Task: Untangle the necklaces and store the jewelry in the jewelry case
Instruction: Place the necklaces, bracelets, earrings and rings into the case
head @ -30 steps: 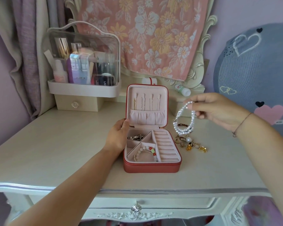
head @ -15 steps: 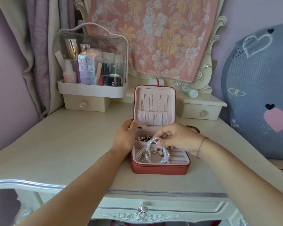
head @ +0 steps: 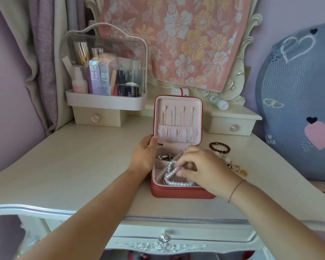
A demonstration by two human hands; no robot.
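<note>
Pearls (head: pixel 174 177) pinched in right fingers (head: pixel 184 172), lowers them from mid-air into the case (head: pixel 176 192), left fingers (head: pixel 152 142) gripping the lid (head: pixel 178 109), nearly storing another piece.

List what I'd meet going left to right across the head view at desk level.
From the left: clear cosmetics organizer → left hand → pearl strand → right hand → heart cushion. The jewelry case overlaps both hands, so it is left out.
</note>
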